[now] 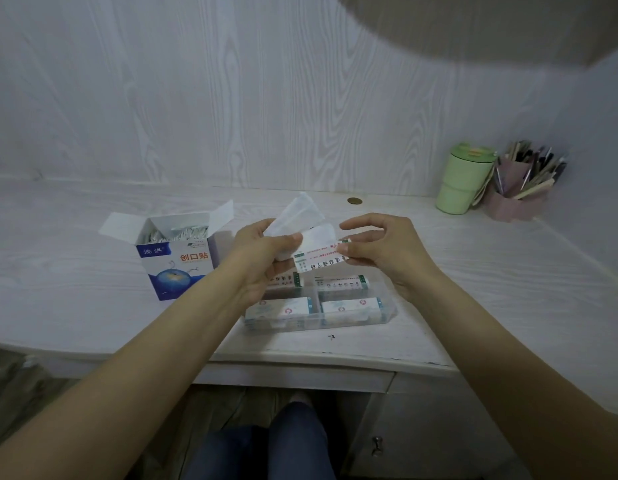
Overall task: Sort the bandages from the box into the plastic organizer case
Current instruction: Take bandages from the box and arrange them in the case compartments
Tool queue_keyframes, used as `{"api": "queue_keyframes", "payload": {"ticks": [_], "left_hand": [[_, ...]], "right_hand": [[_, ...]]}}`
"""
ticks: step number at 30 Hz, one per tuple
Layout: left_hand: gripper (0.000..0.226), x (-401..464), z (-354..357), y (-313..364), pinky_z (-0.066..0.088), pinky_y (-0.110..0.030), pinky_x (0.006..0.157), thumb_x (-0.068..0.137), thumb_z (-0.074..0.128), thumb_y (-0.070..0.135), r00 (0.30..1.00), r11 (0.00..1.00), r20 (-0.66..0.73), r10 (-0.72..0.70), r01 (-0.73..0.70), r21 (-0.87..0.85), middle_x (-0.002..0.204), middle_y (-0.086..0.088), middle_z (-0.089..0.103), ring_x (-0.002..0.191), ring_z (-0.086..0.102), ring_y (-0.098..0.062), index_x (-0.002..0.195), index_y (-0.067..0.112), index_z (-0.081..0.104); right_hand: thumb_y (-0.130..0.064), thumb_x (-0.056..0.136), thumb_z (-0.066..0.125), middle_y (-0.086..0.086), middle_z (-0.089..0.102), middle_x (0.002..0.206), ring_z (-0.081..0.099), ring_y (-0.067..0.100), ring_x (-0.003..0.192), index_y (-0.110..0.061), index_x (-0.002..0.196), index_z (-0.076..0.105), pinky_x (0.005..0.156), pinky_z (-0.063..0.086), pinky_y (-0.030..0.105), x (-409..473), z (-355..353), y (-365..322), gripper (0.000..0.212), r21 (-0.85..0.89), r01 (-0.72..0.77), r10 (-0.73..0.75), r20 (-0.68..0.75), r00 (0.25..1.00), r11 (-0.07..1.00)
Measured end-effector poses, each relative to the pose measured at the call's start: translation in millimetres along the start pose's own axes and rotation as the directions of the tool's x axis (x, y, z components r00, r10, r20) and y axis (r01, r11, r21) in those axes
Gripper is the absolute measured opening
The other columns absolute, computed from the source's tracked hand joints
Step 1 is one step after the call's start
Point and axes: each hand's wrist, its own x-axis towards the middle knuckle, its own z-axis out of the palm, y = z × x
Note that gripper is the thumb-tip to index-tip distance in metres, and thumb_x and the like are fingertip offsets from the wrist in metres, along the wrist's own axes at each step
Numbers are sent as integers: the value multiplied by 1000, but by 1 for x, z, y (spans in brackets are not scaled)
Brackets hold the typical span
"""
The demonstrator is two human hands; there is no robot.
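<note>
Both hands are hovering above the organizer case (387, 315): my left hand (262, 258) is gripping fanned bandages (297, 216), my right hand (380, 251) is pinching one bandage (319, 261). Next, I judge, lowering it into a matching compartment.

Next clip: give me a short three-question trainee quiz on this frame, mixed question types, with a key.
1. True or false: the bandage box stands open on the desk.
2. Which hand holds a fan of white bandages? A) left hand B) right hand
3. Fill in: the clear organizer case lies directly below the ____.

Key:
1. True; its flaps are up and white bandages show inside.
2. A; the right hand pinches the end of a single printed bandage.
3. Hands; bandages already lie in its compartments.
</note>
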Motion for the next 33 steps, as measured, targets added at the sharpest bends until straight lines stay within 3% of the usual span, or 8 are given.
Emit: {"api": "queue_keyframes", "payload": {"ticks": [6,10,15,23,28,30,32,33], "left_hand": [[35,1,-8,2,59,-27,72,81,65,-8,985,989,-88,148,-147,17,115,-8,59,101,62,-25,113,4,55],[32,2,-11,1,58,-23,74,81,66,-6,979,980,-80,190,-183,83,108,-4,60,102,61,-23,108,8,54],[34,6,-10,-1,56,-24,78,82,66,-5,979,980,-90,183,-175,89,115,-7,59,105,61,-24,110,9,54],[33,4,-6,-6,55,-23,77,83,66,-4,988,987,-63,140,-134,91,106,-2,61,96,61,-18,109,11,54],[37,3,-1,-4,55,-20,75,81,67,-5,990,989,-55,133,-129,71,102,0,60,95,60,-16,112,10,53],[36,2,0,-4,55,-20,74,81,66,-5,990,990,-53,133,-130,59,101,0,61,95,61,-16,112,10,53],[36,0,1,-4,56,-20,74,82,66,-5,989,990,-54,135,-133,39,102,-2,62,95,62,-18,112,10,53],[37,0,2,-4,56,-21,74,82,65,-6,990,991,-54,133,-132,25,103,-3,62,97,62,-20,113,9,53]], "right_hand": [[7,80,68,13,67,77,64,14,67,-6,88,70,67,57,17,7,-18,11,15,-29,-16,13,-82,997,999],[6,79,69,13,68,75,65,16,67,-8,78,69,65,56,18,10,-22,23,14,-226,-59,48,-54,997,972],[-3,78,73,2,67,69,67,17,71,-15,77,71,71,52,20,13,-15,30,13,-525,-9,-16,-43,999,851],[-4,82,68,-3,59,81,53,7,76,-12,92,70,55,35,4,14,-5,30,13,-765,108,-68,83,994,635],[-8,82,69,-6,59,88,55,9,83,-17,95,69,71,44,21,12,-3,29,16,-847,150,-106,111,988,510],[-9,83,68,-8,62,85,55,5,76,-20,92,69,69,42,17,10,-3,22,14,-753,155,-164,64,984,639],[-11,83,69,-5,69,83,60,4,72,-20,94,69,65,45,15,4,-4,11,14,-415,127,-125,32,992,901],[-14,83,70,-2,71,85,64,6,73,-20,98,69,64,48,17,0,-4,4,17,-229,77,-64,66,996,970]]}}
